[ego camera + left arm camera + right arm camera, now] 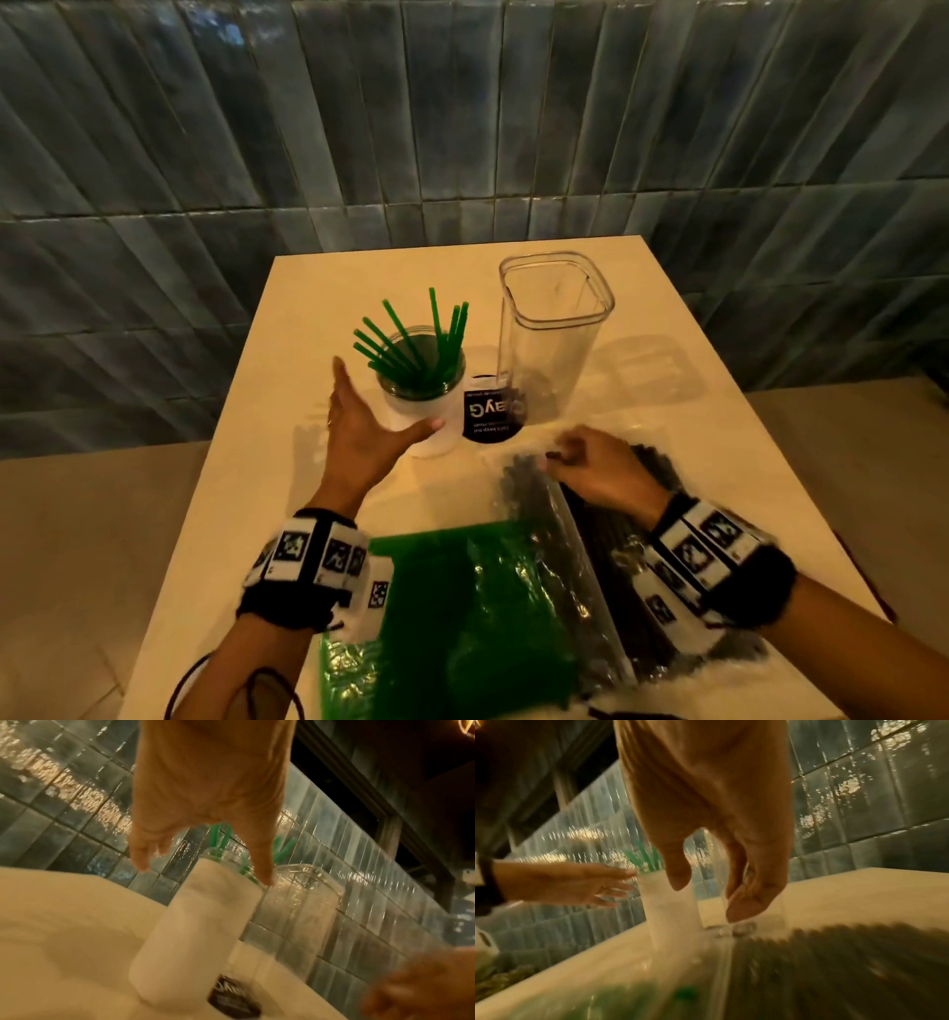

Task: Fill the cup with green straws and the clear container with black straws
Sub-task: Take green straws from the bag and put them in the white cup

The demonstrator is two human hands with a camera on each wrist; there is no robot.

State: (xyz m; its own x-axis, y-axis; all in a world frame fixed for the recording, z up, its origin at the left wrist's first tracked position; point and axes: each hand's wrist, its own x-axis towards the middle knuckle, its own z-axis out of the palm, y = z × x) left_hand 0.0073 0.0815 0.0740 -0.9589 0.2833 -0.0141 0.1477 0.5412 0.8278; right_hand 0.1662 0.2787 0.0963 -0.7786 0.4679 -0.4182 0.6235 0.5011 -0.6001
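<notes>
A cup (429, 411) in a white sleeve stands mid-table with several green straws (411, 344) fanned out of it. Right of it stands the tall clear container (549, 339), with nothing inside. My left hand (377, 406) is spread just left of the cup, thumb at the sleeve's front, not closed around it; the left wrist view shows the same hand (204, 872) with the cup (205, 923) beyond it. My right hand (560, 455) hovers over the open end of the bag of black straws (616, 545). Its fingers hang loosely curled with nothing between them in the right wrist view (704, 900).
A clear bag of green straws (462, 606) lies at the table's near edge, left of the black bag. A black round card (488, 416) lies between cup and container. The cream table (693, 437) ends at a tiled wall (462, 128) behind.
</notes>
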